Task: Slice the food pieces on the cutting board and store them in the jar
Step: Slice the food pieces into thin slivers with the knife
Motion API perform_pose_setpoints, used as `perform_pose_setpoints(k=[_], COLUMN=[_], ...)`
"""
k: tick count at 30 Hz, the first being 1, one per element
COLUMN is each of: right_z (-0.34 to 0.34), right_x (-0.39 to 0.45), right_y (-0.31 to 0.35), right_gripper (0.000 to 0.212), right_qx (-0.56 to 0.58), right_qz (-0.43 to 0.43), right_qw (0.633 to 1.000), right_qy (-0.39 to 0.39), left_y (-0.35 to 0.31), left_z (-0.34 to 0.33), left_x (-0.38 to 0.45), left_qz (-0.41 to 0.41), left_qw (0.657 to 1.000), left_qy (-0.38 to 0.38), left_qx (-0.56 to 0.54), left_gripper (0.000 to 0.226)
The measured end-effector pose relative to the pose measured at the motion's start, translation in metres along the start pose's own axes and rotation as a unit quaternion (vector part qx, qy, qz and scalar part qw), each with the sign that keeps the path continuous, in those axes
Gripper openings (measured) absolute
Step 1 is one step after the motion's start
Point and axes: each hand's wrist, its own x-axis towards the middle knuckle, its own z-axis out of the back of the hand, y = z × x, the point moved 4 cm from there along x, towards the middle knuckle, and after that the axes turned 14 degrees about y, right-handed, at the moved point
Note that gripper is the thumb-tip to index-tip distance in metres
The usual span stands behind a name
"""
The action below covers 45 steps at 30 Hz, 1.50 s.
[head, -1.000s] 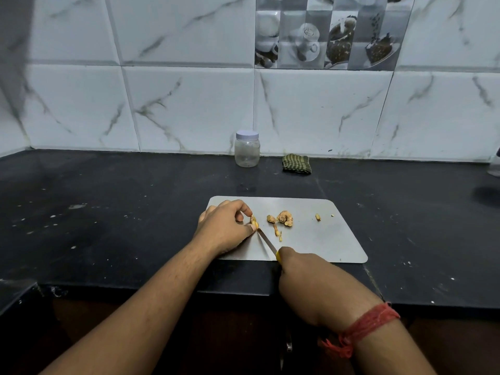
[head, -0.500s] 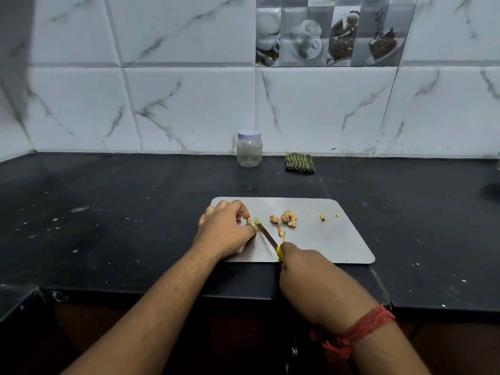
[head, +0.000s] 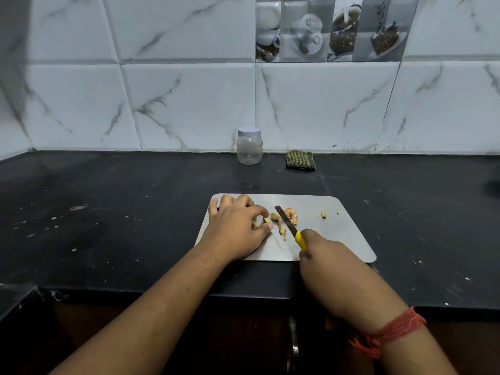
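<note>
- On the grey cutting board (head: 332, 239), I am pinching a small yellow food piece (head: 266, 220) between thumb and forefinger of my left hand (head: 238, 226); my right hand (head: 322, 253) is gripping the knife (head: 286, 221) by its yellow handle.
- Risk: the blade is lying just beside my left fingertips; a slip on so small a piece is likely nicking them.
- Risk: cut slivers (head: 282, 231) and crumbs (head: 323, 214) are scattering, liable to roll off.
- Jar (head: 249, 146): standing capped by the wall, well apart from the board; its lid (head: 249, 130) is blocking storage.
- Beside the jar: a folded green cloth (head: 300, 159) on the black counter (head: 108, 212).
</note>
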Motion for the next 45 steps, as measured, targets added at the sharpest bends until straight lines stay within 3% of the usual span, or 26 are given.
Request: perform_pose_setpoints(k=[5, 8, 11, 16, 23, 38, 45], right_z=[0.001, 0.004, 0.006, 0.004, 0.0, -0.018, -0.021], right_x=[-0.002, -0.005, -0.006, -0.002, -0.007, -0.002, -0.001], right_y=[-0.007, -0.01, -0.008, -0.007, -0.005, 0.01, 0.011], right_gripper=[0.019, 0.018, 0.019, 0.021, 0.02, 0.018, 0.008], right_qx=[0.013, 0.022, 0.027, 0.013, 0.011, -0.014, -0.034], right_qz=[-0.007, -0.002, 0.005, 0.008, 0.0, 0.01, 0.011], right_qw=[1.0, 0.999, 0.999, 1.0, 1.0, 0.999, 0.999], right_qy=[-0.008, -0.029, -0.03, -0.025, -0.004, 0.036, 0.028], left_y=[-0.004, -0.01, -0.006, -0.002, 0.0, -0.001, 0.0], left_z=[0.003, 0.008, 0.013, 0.006, 0.007, 0.003, 0.002], left_x=[0.002, -0.003, -0.006, -0.001, -0.012, -0.015, -0.013], left_qz=[-0.02, -0.052, -0.056, -0.016, -0.033, -0.032, -0.023], left_qw=[1.0, 0.997, 0.993, 0.999, 0.995, 0.996, 0.995], left_qy=[0.0, -0.053, -0.094, -0.024, -0.047, -0.008, 0.007], left_qx=[0.009, 0.031, -0.036, -0.045, -0.08, -0.079, -0.099], left_gripper=[0.025, 0.021, 0.018, 0.018, 0.01, 0.015, 0.01])
